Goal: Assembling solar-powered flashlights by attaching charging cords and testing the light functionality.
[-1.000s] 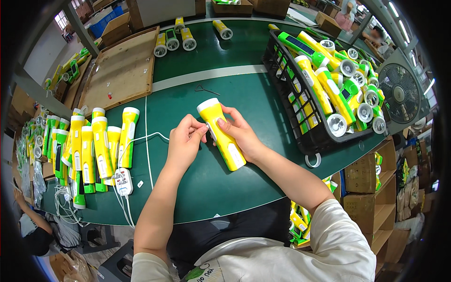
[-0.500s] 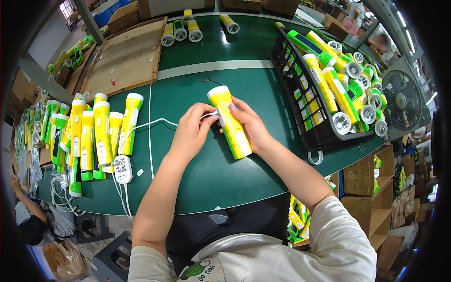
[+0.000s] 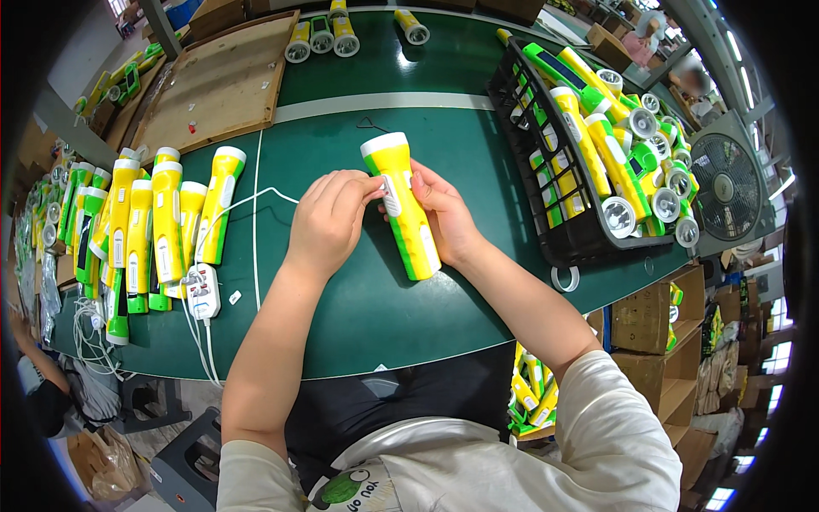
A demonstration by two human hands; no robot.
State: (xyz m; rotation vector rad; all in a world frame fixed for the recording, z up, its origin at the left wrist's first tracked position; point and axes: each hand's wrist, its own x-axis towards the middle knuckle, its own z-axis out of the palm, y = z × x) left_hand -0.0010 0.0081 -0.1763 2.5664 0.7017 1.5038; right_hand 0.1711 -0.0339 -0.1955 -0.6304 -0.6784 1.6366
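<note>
A yellow and green flashlight [image 3: 404,205] with a white head ring stands tilted above the green table. My right hand [image 3: 448,218] is closed around its right side, thumb along the body. The fingertips of my left hand [image 3: 333,218] are pinched together against the flashlight near its white switch strip. A thin white cable [image 3: 271,190] runs from a white power strip [image 3: 204,292] into my left hand; its plug end is hidden by the fingers.
Several flashlights [image 3: 168,222] stand grouped at the left beside the power strip. A black crate [image 3: 554,243] heaped with flashlights is at the right, near a fan [image 3: 723,183]. A wooden board [image 3: 217,90] lies at the far left; a white ring [image 3: 565,278] is near the front edge.
My left fingers have shifted up along the flashlight toward its switch strip, and the cable end seen between them before is now hidden. The whole view has shifted slightly.
</note>
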